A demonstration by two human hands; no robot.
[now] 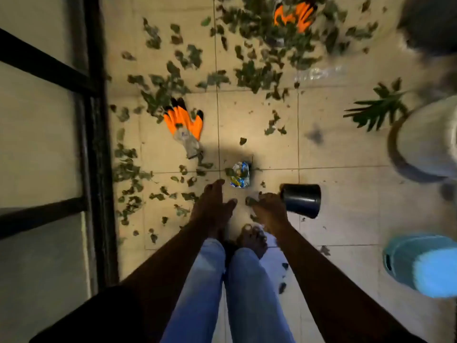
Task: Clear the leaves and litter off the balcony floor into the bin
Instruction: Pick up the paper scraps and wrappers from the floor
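2 legs in pale blue jeans (210,280), lighter at the knees. 1 bare foot (252,241) peeks past a hem. Left hand (212,206) and right hand (269,210) bare, forearms too. Dark garment (99,315) lower left.

blue bin (418,261) cropped, dark shape (430,23) blurred, perhaps pot

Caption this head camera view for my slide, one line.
Left hand and right hand reach toward leaves, a crumpled wrapper and a tipped black pot on the tiled floor.

A home balcony at night. Tiled floor (341,149), black railing (94,144) and potted plant (378,112) mark it. Leaves (257,75) litter the tiles.
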